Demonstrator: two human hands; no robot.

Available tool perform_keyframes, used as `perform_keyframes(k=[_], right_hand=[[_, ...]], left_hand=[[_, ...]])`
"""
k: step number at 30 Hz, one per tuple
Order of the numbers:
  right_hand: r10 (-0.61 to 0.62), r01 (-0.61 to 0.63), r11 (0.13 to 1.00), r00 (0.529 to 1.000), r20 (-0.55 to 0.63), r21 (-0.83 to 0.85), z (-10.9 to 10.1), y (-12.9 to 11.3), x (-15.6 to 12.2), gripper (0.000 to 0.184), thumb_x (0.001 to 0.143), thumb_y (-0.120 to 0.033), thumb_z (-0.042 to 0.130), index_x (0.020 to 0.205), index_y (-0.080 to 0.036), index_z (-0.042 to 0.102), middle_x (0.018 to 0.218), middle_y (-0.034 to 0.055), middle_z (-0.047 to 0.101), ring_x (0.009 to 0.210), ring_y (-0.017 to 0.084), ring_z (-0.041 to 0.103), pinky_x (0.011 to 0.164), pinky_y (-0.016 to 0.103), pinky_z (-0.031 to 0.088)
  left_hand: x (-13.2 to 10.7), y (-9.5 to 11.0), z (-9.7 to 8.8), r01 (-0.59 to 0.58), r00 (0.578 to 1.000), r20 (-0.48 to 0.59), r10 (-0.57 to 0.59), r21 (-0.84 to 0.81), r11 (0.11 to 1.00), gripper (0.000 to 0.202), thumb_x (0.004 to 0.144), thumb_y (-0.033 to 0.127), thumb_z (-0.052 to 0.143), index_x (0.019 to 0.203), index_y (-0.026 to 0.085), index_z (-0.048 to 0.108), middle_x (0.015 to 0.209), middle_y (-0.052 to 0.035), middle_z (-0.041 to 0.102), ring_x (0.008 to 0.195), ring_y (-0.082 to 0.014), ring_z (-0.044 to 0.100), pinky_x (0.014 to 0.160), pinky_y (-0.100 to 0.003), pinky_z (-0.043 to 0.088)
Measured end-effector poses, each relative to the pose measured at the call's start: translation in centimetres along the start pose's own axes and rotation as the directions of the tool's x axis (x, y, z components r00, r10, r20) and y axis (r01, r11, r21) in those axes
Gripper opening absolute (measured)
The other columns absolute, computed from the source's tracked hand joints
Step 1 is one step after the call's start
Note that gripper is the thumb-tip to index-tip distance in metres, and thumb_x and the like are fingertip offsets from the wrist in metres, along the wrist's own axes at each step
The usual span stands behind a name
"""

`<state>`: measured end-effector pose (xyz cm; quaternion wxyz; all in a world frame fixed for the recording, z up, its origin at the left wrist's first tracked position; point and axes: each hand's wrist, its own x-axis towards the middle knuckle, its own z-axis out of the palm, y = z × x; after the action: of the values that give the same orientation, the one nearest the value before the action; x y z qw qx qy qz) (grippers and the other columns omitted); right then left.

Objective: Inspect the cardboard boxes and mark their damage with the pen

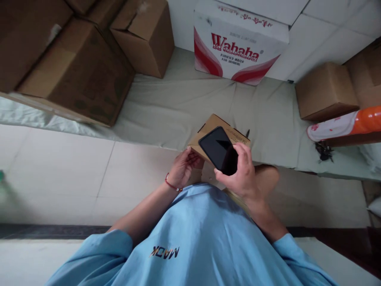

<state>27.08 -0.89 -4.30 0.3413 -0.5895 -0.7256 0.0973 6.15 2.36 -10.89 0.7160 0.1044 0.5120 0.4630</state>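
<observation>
Pinching phone (pixel 214 146) by side edges with right hand (pixel 244 176), over small carton (pixel 213 122); can't tell if touching. Pinching carton corner with left hand (pixel 182 169). Best brace carton, grip phone edges only.

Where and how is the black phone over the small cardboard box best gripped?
Probably across its near end, coming from the person's right. The black phone is a thin slab, screen facing the camera, so thumb and fingers can span its long edges; the right hand holds that end, while the far end overlaps the cardboard box.
</observation>
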Motion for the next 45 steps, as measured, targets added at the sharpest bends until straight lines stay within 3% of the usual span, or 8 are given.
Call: perform_keyframes(k=[8,16,22,24,28,32,39,45], right_hand=[[-0.011,0.014,0.999,0.997,0.077,-0.034,1.6,-0.9,0.4,0.089,0.081,-0.031,0.082,0.157,-0.027,0.037,0.149,0.0184,0.058,0.138,0.038,0.064,0.104,0.058,0.068],[0.018,-0.016,1.0,0.995,0.099,-0.025,1.2,-0.6,0.1,0.091,0.079,-0.031,0.084,0.157,-0.027,0.038,0.152,0.0184,0.055,0.138,0.038,0.064,0.101,0.055,0.069],[0.142,-0.151,0.981,0.987,-0.079,-0.12,-2.1,6.1,0.4,0.074,0.081,-0.044,0.085,0.143,-0.025,0.049,0.152,0.0191,0.054,0.143,0.039,0.057,0.12,0.064,0.052],[0.278,-0.317,0.931,0.938,-0.206,-0.184,-3.6,10.8,0.3,0.073,0.077,-0.047,0.087,0.136,-0.022,0.052,0.148,0.0208,0.055,0.144,0.041,0.054,0.124,0.066,0.046],[0.622,-0.702,0.67,0.708,-0.334,-0.241,-6.7,19.7,-0.6,0.074,0.066,-0.046,0.09,0.125,-0.015,0.056,0.138,0.0258,0.058,0.143,0.047,0.052,0.125,0.066,0.043],[0.783,-0.854,0.439,0.516,-0.348,-0.279,-8.9,24.2,-1.5,0.08,0.059,-0.039,0.092,0.126,-0.008,0.06,0.141,0.0328,0.056,0.139,0.05,0.057,0.122,0.063,0.049],[0.807,-0.902,0.333,0.424,-0.412,-0.275,-11.3,27.7,-0.3,0.089,0.063,-0.05,0.092,0.134,-0.008,0.062,0.149,0.0382,0.052,0.141,0.058,0.057,0.119,0.071,0.047],[0.796,-0.909,0.328,0.412,-0.443,-0.256,-12.6,29.3,1.5,0.07,0.065,-0.052,0.097,0.116,-0.011,0.073,0.138,0.0438,0.058,0.147,0.064,0.045,0.125,0.078,0.025]], left_hand=[[-0.1,0.3,0.0,0.016,1.0,0.0,-0.016,0.036,0.999,0.04,0.083,0.056,0.088,0.093,0.02,0.075,0.097,-0.0077,0.079,0.09,-0.0219,0.075,0.077,-0.032,0.063],[-0.3,0.4,0.5,0.008,0.999,0.051,-0.013,0.108,0.994,0.058,0.075,0.069,0.093,0.101,0.019,0.077,0.103,-0.0082,0.08,0.09,-0.0246,0.076,0.076,-0.037,0.063],[0.2,0.0,0.7,0.014,0.998,0.053,-0.021,0.134,0.991,0.061,0.07,0.064,0.099,0.101,0.018,0.075,0.102,-0.007,0.08,0.089,-0.02,0.076,0.077,-0.031,0.06],[0.4,-0.1,0.6,0.014,0.999,0.039,-0.02,0.132,0.991,0.058,0.071,0.061,0.099,0.102,0.018,0.074,0.103,-0.0064,0.08,0.09,-0.0188,0.076,0.077,-0.029,0.058],[0.7,-0.2,0.5,0.022,1.0,0.019,-0.025,0.117,0.993,0.059,0.069,0.06,0.1,0.101,0.018,0.072,0.1,-0.0048,0.079,0.088,-0.0187,0.074,0.073,-0.028,0.056],[0.7,-0.3,0.4,0.029,1.0,-0.002,-0.029,0.101,0.994,0.062,0.066,0.058,0.103,0.098,0.019,0.067,0.097,-0.0033,0.077,0.088,-0.0177,0.073,0.075,-0.029,0.056],[0.7,-0.3,0.1,0.034,0.999,-0.014,-0.033,0.095,0.995,0.063,0.066,0.055,0.103,0.099,0.019,0.063,0.098,-0.0027,0.075,0.089,-0.0178,0.073,0.078,-0.031,0.056],[0.5,-0.2,0.3,0.031,0.999,-0.025,-0.029,0.101,0.994,0.066,0.061,0.057,0.104,0.096,0.019,0.063,0.095,-0.0024,0.074,0.087,-0.0166,0.071,0.075,-0.028,0.056]])
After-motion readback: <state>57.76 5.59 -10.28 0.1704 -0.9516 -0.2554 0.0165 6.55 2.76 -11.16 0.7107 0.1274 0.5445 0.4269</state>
